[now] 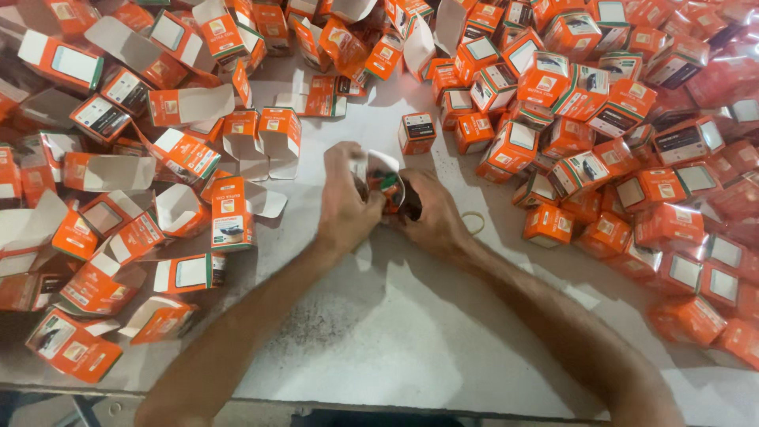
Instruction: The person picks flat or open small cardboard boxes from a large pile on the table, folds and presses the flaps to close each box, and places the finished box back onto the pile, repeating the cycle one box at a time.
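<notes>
Our two bare forearms rise from the bottom edge toward the middle of the frame, over a white worktable [411,348] speckled with dark grit. At the centre our left hand [348,207] curls its fingers around a small orange carton [384,180] with its white flaps open, and our right hand [431,215] closes on the same carton from the other side, with something dark pressed between the palm and the box; we cannot tell what it is. Just right of that hand a thin rubber band [473,222] lies flat on the table. Above the hands a single closed orange box [417,132] stands alone. Across the right of the frame closed orange boxes [624,158] are heaped together. Across the left and upper left lie opened orange cartons [158,158] with their flaps loose, some flat, some tipped on their sides.
</notes>
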